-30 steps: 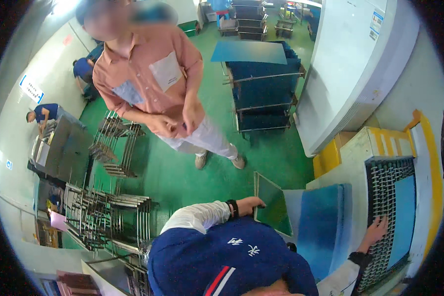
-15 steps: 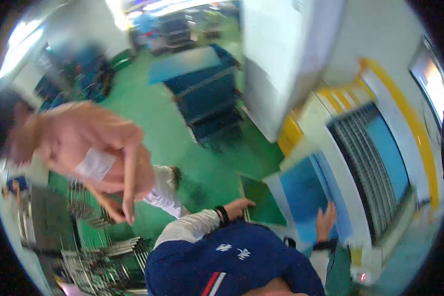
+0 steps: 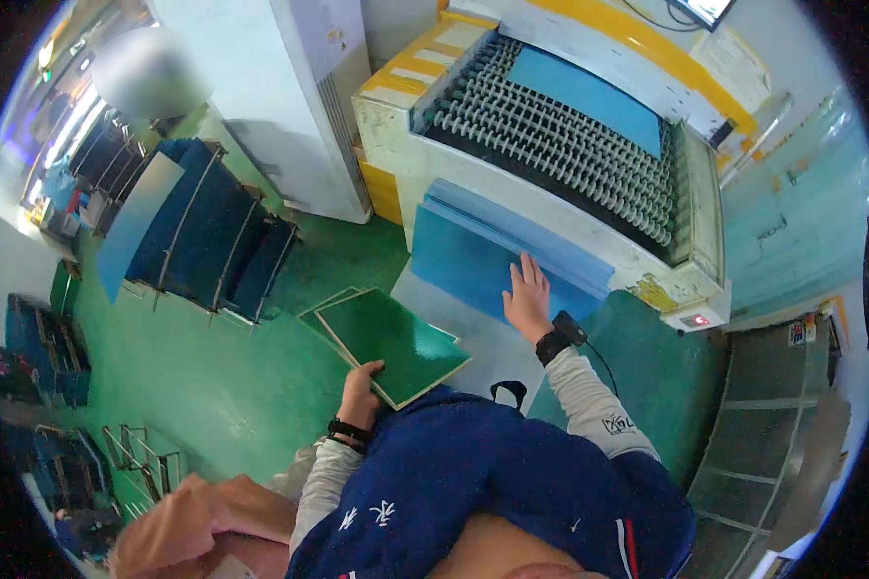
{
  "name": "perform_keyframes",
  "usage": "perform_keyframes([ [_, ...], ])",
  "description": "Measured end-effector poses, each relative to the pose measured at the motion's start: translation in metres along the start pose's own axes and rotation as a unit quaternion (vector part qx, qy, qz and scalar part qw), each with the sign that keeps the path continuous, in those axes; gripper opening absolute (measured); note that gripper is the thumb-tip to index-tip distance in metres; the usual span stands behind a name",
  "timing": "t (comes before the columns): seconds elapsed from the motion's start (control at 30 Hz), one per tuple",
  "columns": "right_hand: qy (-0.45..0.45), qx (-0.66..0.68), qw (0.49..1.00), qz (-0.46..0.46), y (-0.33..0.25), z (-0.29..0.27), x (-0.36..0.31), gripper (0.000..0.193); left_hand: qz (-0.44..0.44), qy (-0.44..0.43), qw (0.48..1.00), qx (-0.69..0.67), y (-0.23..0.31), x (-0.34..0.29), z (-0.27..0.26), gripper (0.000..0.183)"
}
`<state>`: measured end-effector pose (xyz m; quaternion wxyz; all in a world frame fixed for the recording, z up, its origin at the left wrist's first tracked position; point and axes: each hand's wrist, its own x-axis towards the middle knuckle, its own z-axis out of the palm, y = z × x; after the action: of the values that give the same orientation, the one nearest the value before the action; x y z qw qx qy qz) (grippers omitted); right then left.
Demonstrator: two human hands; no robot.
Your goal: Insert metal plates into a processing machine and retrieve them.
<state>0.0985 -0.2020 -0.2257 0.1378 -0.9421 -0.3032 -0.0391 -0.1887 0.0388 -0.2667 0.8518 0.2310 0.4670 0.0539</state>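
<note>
My left hand grips the near left edge of a glossy green panel with a pale border. At least one similar panel shows beneath it, slightly offset. My right hand has its fingers stretched out over a stack of blue sheets. Whether its palm touches the top sheet I cannot tell. The stack leans or lies against the front of a white machine, with a pale grey surface on its near side.
Wheeled rollers fill the machine's top, and a light blue sheet rests on their far side. A rack of dark blue panels stands left, near a white pillar. A co-worker's pinkish sleeve is close at lower left.
My view has swung right, bringing the machine to the centre. The co-worker now appears at lower left. The left hand still holds the green panel; the right stays by the blue sheets.
</note>
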Motion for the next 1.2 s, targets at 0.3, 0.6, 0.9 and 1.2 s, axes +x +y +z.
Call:
perform_keyframes([
  [0.3,0.007,-0.003,1.0,-0.021,-0.018,-0.009,-0.014,0.057,0.084,0.047,0.995,0.038,0.034,-0.014,-0.003,0.022],
  [0.6,0.028,0.093,0.994,0.052,-0.041,-0.031,-0.021,0.034,0.193,-0.104,0.935,0.278,0.034,-0.045,0.004,0.023],
  [0.9,0.035,0.038,0.997,0.057,-0.051,0.061,-0.066,0.009,-0.035,-0.12,0.87,0.477,0.063,0.056,-0.042,0.024],
  [1.2,-0.011,0.008,0.985,0.172,-0.059,0.046,-0.092,0.008,0.012,-0.294,0.621,0.727,0.093,0.095,0.034,0.031],
])
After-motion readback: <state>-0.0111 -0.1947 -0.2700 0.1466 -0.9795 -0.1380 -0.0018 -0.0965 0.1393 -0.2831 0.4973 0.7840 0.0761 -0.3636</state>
